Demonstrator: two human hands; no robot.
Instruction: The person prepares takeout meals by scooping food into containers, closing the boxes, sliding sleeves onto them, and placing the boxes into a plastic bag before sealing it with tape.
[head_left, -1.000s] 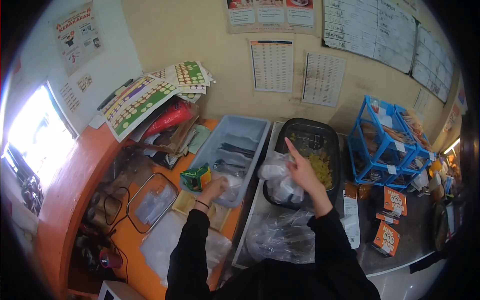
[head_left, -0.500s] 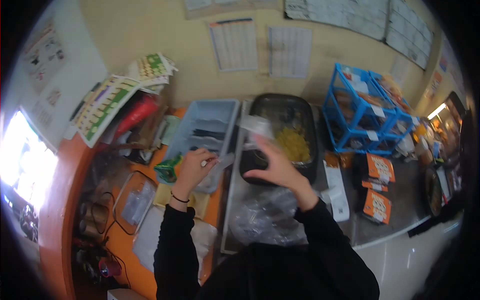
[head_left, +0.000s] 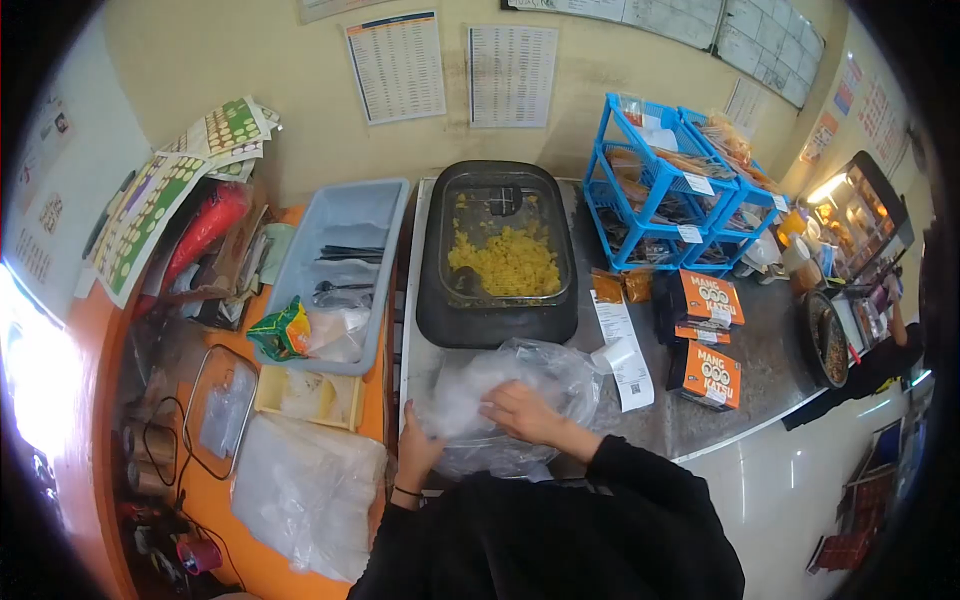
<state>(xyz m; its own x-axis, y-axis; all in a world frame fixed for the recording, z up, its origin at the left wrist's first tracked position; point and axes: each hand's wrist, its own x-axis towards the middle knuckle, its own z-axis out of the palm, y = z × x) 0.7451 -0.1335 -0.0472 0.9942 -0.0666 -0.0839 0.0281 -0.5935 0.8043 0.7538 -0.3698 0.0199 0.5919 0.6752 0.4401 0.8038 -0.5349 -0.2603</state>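
Low at the counter's front edge, my left hand (head_left: 417,449) grips the left side of a whitish, motion-blurred plastic bag (head_left: 462,392). The fingers of my right hand (head_left: 527,413) are bent and pinch the same bag from the right. Under and behind it lies a crumpled heap of clear plastic bags (head_left: 572,378). Just beyond stands a black pan (head_left: 437,318) of yellow rice (head_left: 515,262), with a dark spoon (head_left: 465,281) in the rice at the left.
On the left, a blue tray (head_left: 398,225) holds black cutlery (head_left: 350,254) and a green packet (head_left: 283,330). A receipt (head_left: 622,345), orange boxes (head_left: 708,375) and blue stacked baskets (head_left: 650,215) stand to the right. A person's arm (head_left: 896,310) shows at far right.
My left hand has come down and right from over the blue tray. My right hand has dropped from above the pan. Both hands are now together at the plastic bag; the view has shifted.
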